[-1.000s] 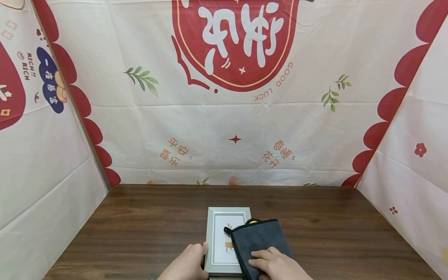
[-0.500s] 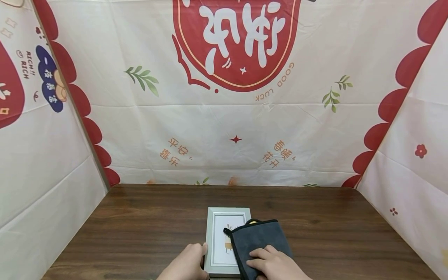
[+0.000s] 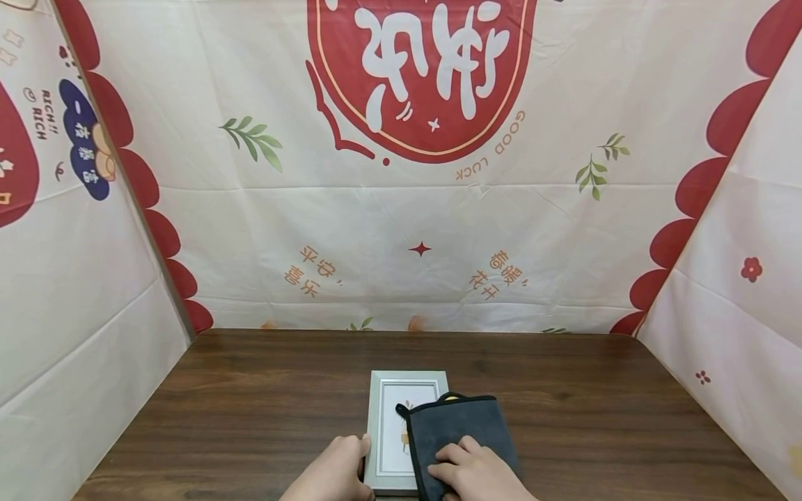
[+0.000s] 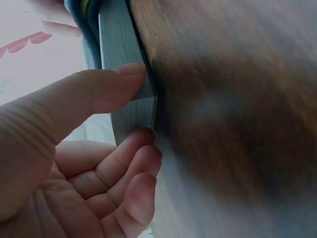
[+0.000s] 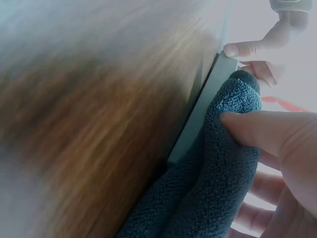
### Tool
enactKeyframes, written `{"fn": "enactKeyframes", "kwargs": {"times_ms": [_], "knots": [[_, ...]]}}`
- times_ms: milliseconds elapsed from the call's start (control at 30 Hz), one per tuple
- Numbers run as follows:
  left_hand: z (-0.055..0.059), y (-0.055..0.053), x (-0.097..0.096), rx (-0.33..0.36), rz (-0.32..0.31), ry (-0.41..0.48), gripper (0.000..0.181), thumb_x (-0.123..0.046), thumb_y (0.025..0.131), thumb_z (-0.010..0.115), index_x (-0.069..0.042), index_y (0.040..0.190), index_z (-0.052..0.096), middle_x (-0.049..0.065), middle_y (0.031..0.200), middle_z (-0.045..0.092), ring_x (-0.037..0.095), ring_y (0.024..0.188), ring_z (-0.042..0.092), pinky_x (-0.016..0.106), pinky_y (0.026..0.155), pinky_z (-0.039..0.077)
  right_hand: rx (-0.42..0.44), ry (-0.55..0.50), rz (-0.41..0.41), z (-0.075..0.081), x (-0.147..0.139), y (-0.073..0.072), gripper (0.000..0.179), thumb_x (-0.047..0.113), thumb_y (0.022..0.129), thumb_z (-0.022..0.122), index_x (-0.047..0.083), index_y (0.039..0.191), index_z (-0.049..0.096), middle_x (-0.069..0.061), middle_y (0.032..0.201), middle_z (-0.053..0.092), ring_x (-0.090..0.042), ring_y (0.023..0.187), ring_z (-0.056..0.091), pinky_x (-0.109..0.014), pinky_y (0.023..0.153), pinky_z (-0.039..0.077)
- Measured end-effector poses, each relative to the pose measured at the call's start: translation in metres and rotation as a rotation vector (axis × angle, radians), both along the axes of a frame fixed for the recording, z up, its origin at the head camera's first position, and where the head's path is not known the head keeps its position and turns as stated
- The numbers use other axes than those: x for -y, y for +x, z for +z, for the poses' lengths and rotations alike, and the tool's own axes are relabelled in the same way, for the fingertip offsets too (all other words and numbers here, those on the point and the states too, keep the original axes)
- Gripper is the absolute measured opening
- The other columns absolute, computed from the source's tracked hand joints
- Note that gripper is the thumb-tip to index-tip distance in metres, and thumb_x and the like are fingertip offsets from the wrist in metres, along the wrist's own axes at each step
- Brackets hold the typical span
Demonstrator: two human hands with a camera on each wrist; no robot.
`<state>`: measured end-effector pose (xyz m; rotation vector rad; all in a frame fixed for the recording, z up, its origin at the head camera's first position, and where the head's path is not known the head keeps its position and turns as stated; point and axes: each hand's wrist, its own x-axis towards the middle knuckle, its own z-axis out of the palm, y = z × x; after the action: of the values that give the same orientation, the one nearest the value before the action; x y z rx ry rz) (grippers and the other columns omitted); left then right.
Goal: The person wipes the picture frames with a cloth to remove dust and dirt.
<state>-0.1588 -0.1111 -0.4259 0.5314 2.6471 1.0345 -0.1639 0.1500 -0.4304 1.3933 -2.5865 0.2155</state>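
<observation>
A pale grey-green picture frame [image 3: 376, 431] lies flat on the table, its white picture [image 3: 391, 417] facing up. At its near left corner my left hand [image 3: 332, 470] grips the edge; the left wrist view has the thumb [image 4: 106, 91] on one side of the corner and the fingertips on the other. A folded dark grey cloth [image 3: 464, 421] with black edging covers the frame's right part and hangs over onto the table. My right hand [image 3: 479, 473] holds this cloth, fingers on top, thumb [image 5: 257, 130] against its thick near fold in the right wrist view.
The dark brown wooden table [image 3: 269, 390] stretches out on both sides and behind the frame. A white printed curtain [image 3: 401, 216] rises at the table's back edge, with white side curtains [image 3: 75, 292] at left and right.
The right hand has slid a little to the left with the cloth, which now covers more of the picture. The left hand and the frame stay nearly in place.
</observation>
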Motion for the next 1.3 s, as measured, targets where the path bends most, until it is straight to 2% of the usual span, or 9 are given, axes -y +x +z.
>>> {"fn": "enactKeyframes", "kwargs": {"times_ms": [233, 500, 1300], "knots": [[-0.002, 0.0, 0.001, -0.027, -0.012, 0.01, 0.029, 0.003, 0.059, 0.075, -0.011, 0.076, 0.056, -0.007, 0.064, 0.052, 0.001, 0.053, 0.046, 0.02, 0.049, 0.041, 0.038, 0.026, -0.062, 0.004, 0.01, 0.004, 0.028, 0.028, 0.08, 0.071, 0.021, 0.108, 0.07, 0.004, 0.105, 0.065, -0.01, 0.085, 0.051, -0.02, 0.061, 0.041], [0.0, 0.001, 0.002, -0.004, -0.007, 0.032, 0.03, 0.003, 0.058, 0.074, -0.011, 0.079, 0.057, -0.006, 0.064, 0.053, 0.001, 0.054, 0.047, 0.02, 0.049, 0.042, 0.05, 0.039, -0.106, 0.004, 0.018, 0.007, 0.028, 0.029, 0.081, 0.071, 0.022, 0.108, 0.071, 0.004, 0.104, 0.065, -0.01, 0.086, 0.052, -0.02, 0.06, 0.041], [-0.002, 0.002, 0.001, -0.029, -0.002, 0.02, 0.03, 0.001, 0.058, 0.076, -0.012, 0.076, 0.055, -0.007, 0.061, 0.053, 0.001, 0.052, 0.046, 0.02, 0.049, 0.042, 0.063, 0.038, -0.112, 0.004, 0.024, 0.009, 0.026, 0.029, 0.082, 0.069, 0.021, 0.108, 0.071, 0.005, 0.099, 0.065, -0.008, 0.083, 0.051, -0.02, 0.061, 0.04]]}}
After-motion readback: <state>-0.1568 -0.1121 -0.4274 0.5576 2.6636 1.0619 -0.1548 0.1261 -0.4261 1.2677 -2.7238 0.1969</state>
